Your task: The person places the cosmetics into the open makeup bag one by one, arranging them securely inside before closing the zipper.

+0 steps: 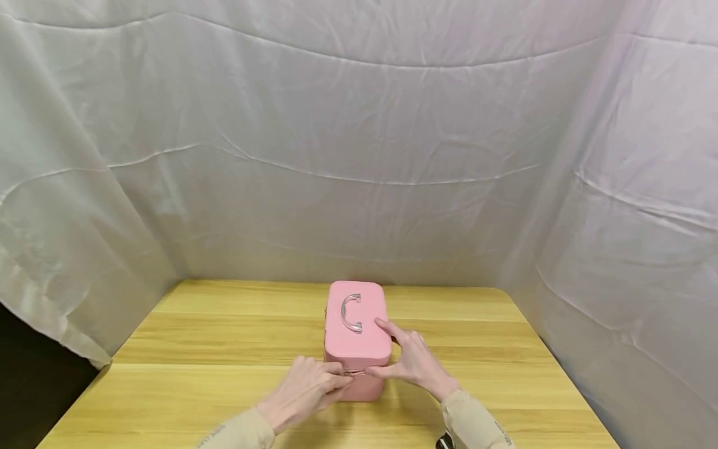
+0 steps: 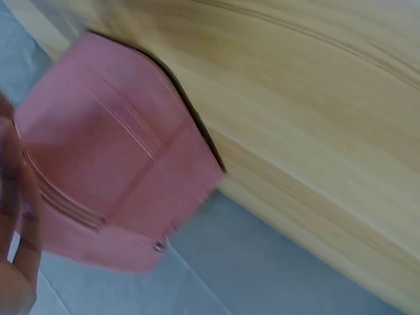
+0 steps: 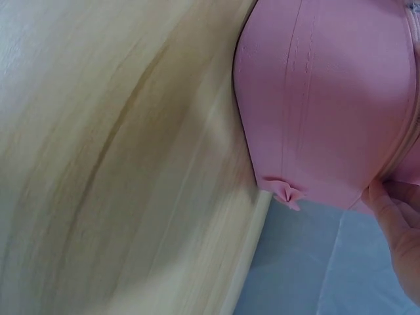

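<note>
A pink cosmetic case [image 1: 359,342] stands upright on the table, its lid down and a silver handle [image 1: 344,313] on top. At the near end, my left hand [image 1: 307,385] pinches the zipper pull [image 1: 349,373] with curled fingers. My right hand [image 1: 416,363] grips the lid's near right corner, thumb along the zipper seam and forefinger laid on the top. In the left wrist view the zipper [image 2: 69,209] runs around the case beside the fingers. A small pink bow [image 3: 287,192] shows on the case's side in the right wrist view.
The case stands on a yellow wood-grain table [image 1: 235,337]. Pale cloth curtains [image 1: 359,162] hang behind the table and on both sides. A dark area [image 1: 39,380] lies past the left edge.
</note>
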### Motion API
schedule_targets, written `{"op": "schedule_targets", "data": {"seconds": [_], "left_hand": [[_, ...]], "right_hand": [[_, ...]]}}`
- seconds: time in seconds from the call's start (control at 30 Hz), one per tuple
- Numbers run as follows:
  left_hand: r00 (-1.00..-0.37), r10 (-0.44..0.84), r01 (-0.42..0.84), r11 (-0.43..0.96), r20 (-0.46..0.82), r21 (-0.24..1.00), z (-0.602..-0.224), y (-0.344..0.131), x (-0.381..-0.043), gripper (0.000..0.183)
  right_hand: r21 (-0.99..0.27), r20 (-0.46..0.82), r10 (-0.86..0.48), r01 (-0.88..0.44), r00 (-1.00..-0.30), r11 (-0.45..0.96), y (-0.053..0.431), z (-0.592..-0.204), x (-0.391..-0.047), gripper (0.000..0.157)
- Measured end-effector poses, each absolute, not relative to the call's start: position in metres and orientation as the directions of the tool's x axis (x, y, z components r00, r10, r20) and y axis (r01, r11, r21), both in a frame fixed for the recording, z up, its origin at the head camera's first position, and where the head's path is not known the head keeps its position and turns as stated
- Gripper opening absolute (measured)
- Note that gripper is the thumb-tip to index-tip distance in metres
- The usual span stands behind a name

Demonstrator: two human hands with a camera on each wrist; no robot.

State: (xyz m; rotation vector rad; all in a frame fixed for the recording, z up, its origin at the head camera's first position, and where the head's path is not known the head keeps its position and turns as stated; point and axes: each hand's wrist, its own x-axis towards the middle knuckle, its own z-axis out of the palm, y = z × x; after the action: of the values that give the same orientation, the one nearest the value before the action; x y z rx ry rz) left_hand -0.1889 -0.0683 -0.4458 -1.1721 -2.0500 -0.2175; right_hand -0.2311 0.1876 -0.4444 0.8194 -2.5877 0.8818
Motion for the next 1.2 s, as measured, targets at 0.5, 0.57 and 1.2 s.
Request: {"op": "schedule_targets", "data": {"seconds": [0.5, 0.57, 1.2], "left_hand": [[-0.400, 0.640, 0.762, 0.630, 0.656, -0.150, -0.441, -0.057, -0.185, 0.015], [-0.381, 0.609, 0.790, 0.606, 0.695, -0.098, -0.440, -0.058, -0.187, 0.015], [-0.975, 0.111, 0.223, 0.497, 0.194, 0.839, -0.428, -0.064, -0.199, 0.077]], "right_hand": [[-0.387, 0.444, -0.463, -0.631, -0.767, 0.672, 0.189, -0.442, -0.231, 0.091], [-0.391, 0.441, -0.464, -0.630, -0.768, 0.672, 0.189, -0.442, -0.230, 0.091], [-0.538, 0.292, -0.438, -0.525, -0.850, 0.660, 0.191, -0.444, -0.223, 0.094]]}}
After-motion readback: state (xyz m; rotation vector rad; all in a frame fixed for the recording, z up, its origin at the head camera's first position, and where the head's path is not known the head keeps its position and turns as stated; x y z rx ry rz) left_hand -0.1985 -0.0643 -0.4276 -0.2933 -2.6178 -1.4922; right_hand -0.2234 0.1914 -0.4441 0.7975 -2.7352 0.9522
